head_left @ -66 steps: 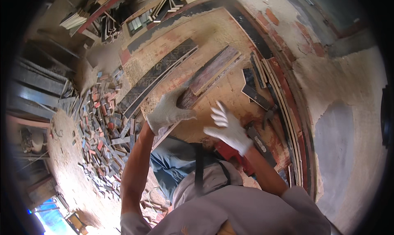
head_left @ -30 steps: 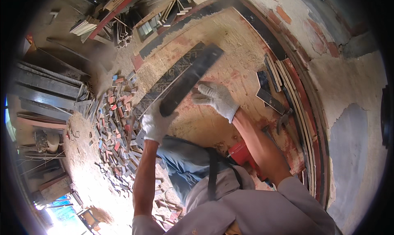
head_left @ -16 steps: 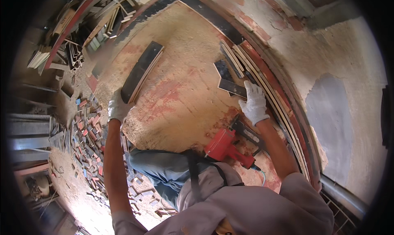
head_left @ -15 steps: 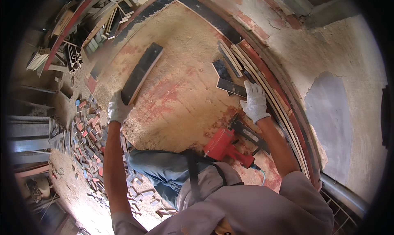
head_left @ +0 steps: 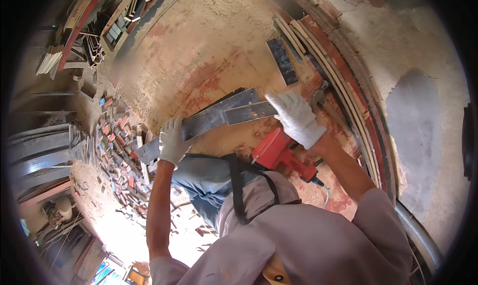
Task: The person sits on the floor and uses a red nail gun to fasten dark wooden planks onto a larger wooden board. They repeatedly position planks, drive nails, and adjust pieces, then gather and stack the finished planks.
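My left hand (head_left: 172, 142), in a white work glove, grips a long dark board (head_left: 206, 119) near its left end. The board slants up to the right in front of my knee. My gloved right hand (head_left: 297, 118) is closed on the right end of a shorter dark board (head_left: 249, 113). This shorter piece overlaps the right part of the long board. Just below my right hand lies a red nail gun (head_left: 275, 149) with a thin hose at its end. Another short dark board (head_left: 282, 61) rests farther off on the work surface.
Long narrow strips (head_left: 343, 93) lie along the right edge, beside a hammer (head_left: 318, 96). Several small wood offcuts (head_left: 117, 150) are heaped on the floor at left. Stacked boards (head_left: 122, 23) lean at the far left. A grey pipe (head_left: 418, 230) runs at lower right.
My left hand has brought the long board nearer and turned it crosswise. My right hand has taken hold of the shorter board and moved it left, over the long one. The view has shifted.
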`<act>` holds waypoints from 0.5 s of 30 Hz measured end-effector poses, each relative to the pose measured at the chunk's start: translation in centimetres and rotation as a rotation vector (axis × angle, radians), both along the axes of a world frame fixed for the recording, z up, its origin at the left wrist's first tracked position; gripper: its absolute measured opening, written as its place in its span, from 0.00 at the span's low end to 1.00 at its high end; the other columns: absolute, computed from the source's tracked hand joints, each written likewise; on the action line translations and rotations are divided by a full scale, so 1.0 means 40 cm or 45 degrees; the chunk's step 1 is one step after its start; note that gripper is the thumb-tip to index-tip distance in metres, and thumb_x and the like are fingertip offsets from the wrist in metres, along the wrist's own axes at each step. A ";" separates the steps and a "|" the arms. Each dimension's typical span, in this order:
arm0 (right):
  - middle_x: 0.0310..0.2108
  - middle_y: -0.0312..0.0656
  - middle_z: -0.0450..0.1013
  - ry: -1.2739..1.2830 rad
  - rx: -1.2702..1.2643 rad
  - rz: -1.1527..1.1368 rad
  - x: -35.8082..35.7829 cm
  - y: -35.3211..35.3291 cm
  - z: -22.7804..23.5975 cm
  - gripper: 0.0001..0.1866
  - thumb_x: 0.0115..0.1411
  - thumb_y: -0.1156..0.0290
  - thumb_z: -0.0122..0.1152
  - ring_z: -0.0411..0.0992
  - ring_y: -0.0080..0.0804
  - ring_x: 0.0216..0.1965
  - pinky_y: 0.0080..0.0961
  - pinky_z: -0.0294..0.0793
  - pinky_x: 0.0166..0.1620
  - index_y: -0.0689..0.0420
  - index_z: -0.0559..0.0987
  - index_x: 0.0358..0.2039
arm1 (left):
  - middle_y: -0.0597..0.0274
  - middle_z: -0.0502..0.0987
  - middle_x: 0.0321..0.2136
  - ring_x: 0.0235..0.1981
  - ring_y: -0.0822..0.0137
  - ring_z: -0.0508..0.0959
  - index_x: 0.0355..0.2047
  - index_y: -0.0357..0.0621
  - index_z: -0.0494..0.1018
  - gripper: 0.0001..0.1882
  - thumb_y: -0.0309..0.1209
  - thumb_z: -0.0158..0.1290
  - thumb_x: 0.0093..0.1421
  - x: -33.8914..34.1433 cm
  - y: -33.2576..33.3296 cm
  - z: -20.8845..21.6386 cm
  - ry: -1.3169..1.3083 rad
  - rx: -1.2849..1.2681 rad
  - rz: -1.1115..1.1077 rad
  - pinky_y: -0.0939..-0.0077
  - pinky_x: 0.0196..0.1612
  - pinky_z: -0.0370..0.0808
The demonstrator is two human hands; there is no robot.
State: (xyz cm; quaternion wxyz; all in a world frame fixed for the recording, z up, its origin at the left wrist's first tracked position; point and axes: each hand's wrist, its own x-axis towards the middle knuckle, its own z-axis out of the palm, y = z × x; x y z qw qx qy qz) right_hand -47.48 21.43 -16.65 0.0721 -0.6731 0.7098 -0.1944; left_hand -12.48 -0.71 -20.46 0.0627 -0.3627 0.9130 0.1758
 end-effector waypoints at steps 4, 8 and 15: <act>0.54 0.45 0.74 -0.042 -0.017 0.096 0.039 -0.067 -0.072 0.36 0.53 0.75 0.70 0.71 0.46 0.53 0.40 0.72 0.58 0.59 0.70 0.64 | 0.49 0.68 0.64 0.69 0.48 0.63 0.68 0.43 0.63 0.59 0.53 0.77 0.38 -0.125 0.077 0.028 0.403 -0.137 -0.116 0.44 0.74 0.54; 0.50 0.48 0.74 -0.397 -0.328 -0.113 0.032 -0.035 -0.079 0.34 0.58 0.73 0.68 0.72 0.48 0.50 0.41 0.71 0.59 0.60 0.68 0.65 | 0.51 0.66 0.67 0.70 0.48 0.63 0.67 0.45 0.65 0.59 0.53 0.76 0.37 -0.283 0.140 0.026 0.502 -0.123 -0.149 0.43 0.74 0.54; 0.51 0.54 0.75 -0.371 0.731 -0.555 0.143 0.301 0.018 0.51 0.55 0.60 0.73 0.73 0.54 0.53 0.45 0.73 0.57 0.63 0.55 0.73 | 0.52 0.79 0.56 0.62 0.50 0.76 0.56 0.44 0.77 0.37 0.35 0.75 0.44 -0.307 0.153 -0.047 0.735 -0.064 -0.043 0.46 0.73 0.60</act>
